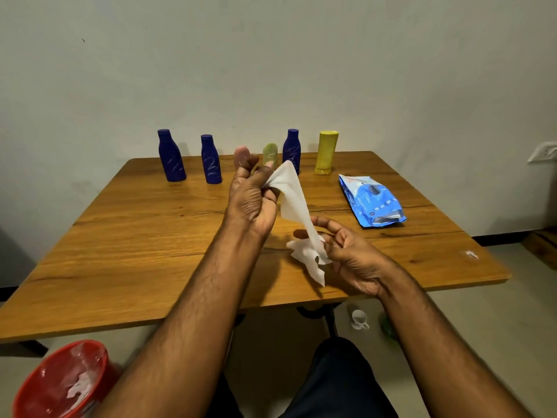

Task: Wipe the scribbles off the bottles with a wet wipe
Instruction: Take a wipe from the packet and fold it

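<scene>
Both hands are stretching a white wipe (pixel 297 206) mid-frame over the table (pixel 135 236): left hand (pixel 251 200) pinches its top end, right hand (pixel 351 256) pinches the bottom. Scribbled bottles (pixel 211 159) line the far edge, wipes pack (pixel 372 200) at right.

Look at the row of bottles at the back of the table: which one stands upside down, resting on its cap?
The yellow bottle, at the right end of the row. Its narrow cap end sits on the table and its wide base faces up; the blue bottles stand cap-up.
</scene>
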